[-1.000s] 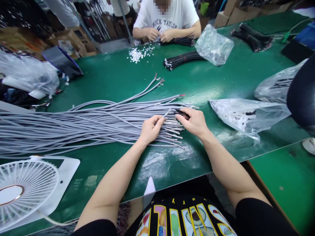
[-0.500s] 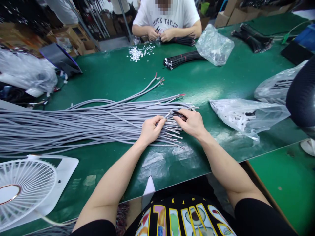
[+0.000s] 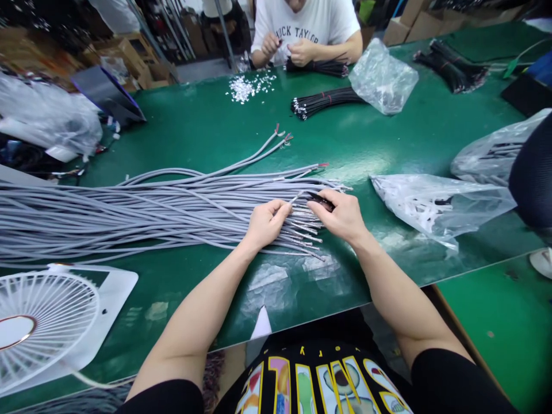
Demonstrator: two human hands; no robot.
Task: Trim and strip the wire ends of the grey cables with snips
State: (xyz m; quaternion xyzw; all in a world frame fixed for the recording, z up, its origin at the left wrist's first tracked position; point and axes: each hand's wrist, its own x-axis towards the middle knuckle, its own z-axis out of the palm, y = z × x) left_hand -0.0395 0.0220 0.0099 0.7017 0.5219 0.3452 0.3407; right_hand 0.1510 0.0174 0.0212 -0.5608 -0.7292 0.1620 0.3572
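Observation:
A long bundle of grey cables lies across the green table, its stripped ends pointing right. My left hand rests on those ends and pinches one grey cable end between thumb and fingers. Just right of it, my right hand is closed around a small dark tool whose tip points at the pinched cable end. Both hands sit close together over the wire tips.
A white fan lies at the near left. Clear plastic bags sit to the right. Across the table a person in a white shirt handles black cables, beside a pile of small white bits.
Both hands stay at the cable ends with only slight shifts. The view has tilted down a little, so the far person sits higher in the picture.

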